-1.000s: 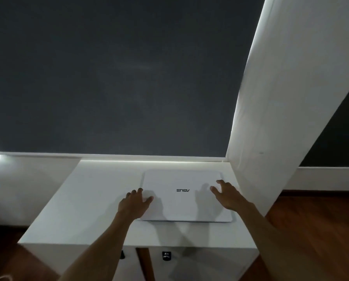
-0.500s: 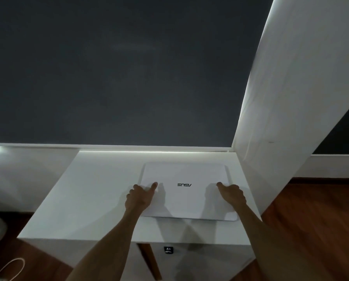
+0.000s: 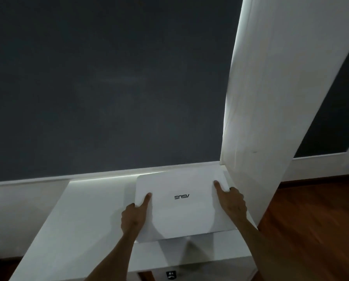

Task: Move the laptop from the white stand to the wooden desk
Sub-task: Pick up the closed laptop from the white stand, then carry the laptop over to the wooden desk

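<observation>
Big dark grey blind (image 3: pixel 108 88) fills most of what I'm looking at, with a white pillar (image 3: pixel 270 98) running up on the right and reddish wood floor (image 3: pixel 311 220) past it. Below that is the white stand (image 3: pixel 84 224), its flat top being the worktop here. The laptop (image 3: pixel 181 216) is closed, white, logo upside down to me, sitting over the right part of the stand close to the pillar; its near edge looks raised off the top, with a shadow under it. My left hand (image 3: pixel 133 218) has the left edge, thumb on the lid and the other fingers tucked underneath out of sight. My right hand (image 3: pixel 231 203) has the right edge the same way, thumb pointing up across the lid. So both hands are clamped on the laptop.
</observation>
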`<state>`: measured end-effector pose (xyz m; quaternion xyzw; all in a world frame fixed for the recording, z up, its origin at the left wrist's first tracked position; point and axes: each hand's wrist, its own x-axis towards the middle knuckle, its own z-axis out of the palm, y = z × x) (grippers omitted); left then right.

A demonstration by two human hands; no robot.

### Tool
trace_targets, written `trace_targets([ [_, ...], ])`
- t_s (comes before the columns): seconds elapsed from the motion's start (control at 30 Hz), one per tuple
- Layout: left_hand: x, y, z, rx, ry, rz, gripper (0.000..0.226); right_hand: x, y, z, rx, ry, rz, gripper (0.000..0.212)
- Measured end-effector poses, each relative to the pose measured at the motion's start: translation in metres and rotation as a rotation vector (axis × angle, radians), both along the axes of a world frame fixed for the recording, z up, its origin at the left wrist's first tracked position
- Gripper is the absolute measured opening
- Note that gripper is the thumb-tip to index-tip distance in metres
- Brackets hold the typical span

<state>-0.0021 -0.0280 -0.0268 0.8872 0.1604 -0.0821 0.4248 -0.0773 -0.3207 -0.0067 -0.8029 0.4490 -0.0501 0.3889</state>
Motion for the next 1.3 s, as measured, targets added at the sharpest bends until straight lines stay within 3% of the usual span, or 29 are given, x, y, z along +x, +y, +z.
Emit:
trace_targets([
  [0.3, 0.026, -0.093, 0.103, -0.134, -0.354, -0.147, 0.101, -0.021, -0.067, 0.089, -0.075, -0.437, -0.178, 0.092],
  [0.5, 0.005, -0.201, 0.136, -0.199, -0.492, -0.307, 0.096, -0.092, -0.145, 0.119, -0.093, -0.571, -0.350, 0.089],
  [0.7, -0.050, -0.320, 0.150, -0.298, -0.536, -0.503, 0.095, -0.189, -0.226, 0.135, -0.181, -0.600, -0.525, 0.079],
  [0.9, -0.155, -0.449, 0.147, -0.360, -0.537, -0.791, 0.074, -0.337, -0.298, 0.129, -0.243, -0.609, -0.788, 0.086],
  [1.3, -0.364, -0.662, 0.109, -0.406, -0.326, -1.280, 0.069, -0.579, -0.379, 0.088, -0.354, -0.440, -1.298, 0.081],
])
